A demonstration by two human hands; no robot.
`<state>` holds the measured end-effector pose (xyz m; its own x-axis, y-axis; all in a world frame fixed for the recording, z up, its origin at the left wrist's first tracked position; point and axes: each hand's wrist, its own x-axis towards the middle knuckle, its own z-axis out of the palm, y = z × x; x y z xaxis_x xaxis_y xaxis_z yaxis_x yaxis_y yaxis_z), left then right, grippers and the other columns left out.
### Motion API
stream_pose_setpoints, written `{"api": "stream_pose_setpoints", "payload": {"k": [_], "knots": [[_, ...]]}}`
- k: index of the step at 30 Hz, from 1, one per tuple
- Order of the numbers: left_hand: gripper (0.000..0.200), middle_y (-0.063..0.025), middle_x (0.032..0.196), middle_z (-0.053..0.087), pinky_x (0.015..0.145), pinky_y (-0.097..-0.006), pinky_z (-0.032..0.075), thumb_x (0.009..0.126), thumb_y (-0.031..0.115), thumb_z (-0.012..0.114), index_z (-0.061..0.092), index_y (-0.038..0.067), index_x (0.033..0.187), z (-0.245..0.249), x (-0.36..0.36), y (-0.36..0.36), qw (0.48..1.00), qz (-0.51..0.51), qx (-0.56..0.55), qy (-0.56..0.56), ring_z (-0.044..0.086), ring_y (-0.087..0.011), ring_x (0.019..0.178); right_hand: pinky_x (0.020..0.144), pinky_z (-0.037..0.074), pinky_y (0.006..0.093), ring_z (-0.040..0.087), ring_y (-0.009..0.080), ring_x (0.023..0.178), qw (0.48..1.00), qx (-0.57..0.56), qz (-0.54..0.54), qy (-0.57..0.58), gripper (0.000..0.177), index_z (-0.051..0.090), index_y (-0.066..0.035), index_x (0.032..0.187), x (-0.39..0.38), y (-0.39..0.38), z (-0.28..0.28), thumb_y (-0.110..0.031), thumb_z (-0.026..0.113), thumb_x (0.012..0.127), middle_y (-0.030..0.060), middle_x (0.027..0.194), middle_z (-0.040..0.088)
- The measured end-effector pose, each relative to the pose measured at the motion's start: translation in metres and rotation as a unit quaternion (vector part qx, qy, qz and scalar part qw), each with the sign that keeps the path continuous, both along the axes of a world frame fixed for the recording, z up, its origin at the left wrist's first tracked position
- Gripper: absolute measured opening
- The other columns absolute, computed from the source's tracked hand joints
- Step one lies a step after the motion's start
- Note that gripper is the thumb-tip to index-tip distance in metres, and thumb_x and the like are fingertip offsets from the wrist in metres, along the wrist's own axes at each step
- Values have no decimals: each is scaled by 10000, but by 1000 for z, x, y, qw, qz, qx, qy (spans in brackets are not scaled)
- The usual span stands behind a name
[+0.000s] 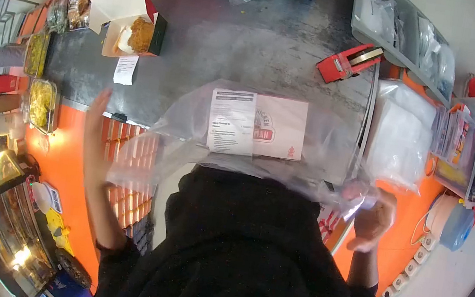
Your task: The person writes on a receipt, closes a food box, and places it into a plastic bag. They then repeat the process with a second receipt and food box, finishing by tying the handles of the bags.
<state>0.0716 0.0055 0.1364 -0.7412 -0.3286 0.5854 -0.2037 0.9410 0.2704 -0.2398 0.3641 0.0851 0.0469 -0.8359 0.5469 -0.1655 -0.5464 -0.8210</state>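
Observation:
A clear plastic bag point(181, 117) lies at the front edge of the dark counter. Inside it is a pinkish-white food box point(288, 116) with a red chicken logo, and a printed receipt point(230, 138) covers the box's left half. My right hand point(373, 218) pinches the bag's right end, its fingertips overlapping the plastic. On the other side, my left hand point(95, 133) is raised beside the bag's left end, fingers stretched out and slightly blurred, holding nothing.
An opened box with fried chicken point(139, 35) stands at the back left, a small receipt point(125, 69) before it. At right are a red tape dispenser point(348, 63), a grey divided tray point(404, 41) and a stack of clear bags point(398, 132). Food containers point(42, 106) line the left edge.

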Motion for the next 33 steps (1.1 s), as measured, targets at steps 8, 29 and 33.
{"api": "stream_pose_setpoints", "payload": {"k": [8,29,33], "knots": [[518,-194,1122,541,891,-460,411,600,128,736,551,7,1068,-103,-102,41,909,-278,156,-270,494,-365,1080,952,302,477,386,320,1171,866,250,-269,340,574,501,-30,1164,47,-110,-35,-324,702,713,160,1226,458],[1064,-256,1419,244,1084,-469,173,481,443,798,331,-14,1322,-86,-115,34,902,-223,341,-141,200,-378,1342,851,343,298,570,170,876,958,269,-102,0,284,645,-132,992,92,-160,-58,-199,638,716,-29,923,660],[877,-148,1456,144,1073,-446,179,673,359,649,228,41,1374,-119,-131,37,816,-439,217,-307,181,-274,1340,826,389,335,576,179,867,921,311,165,166,312,627,-128,1012,94,-193,-39,-184,633,705,42,931,653]]}}
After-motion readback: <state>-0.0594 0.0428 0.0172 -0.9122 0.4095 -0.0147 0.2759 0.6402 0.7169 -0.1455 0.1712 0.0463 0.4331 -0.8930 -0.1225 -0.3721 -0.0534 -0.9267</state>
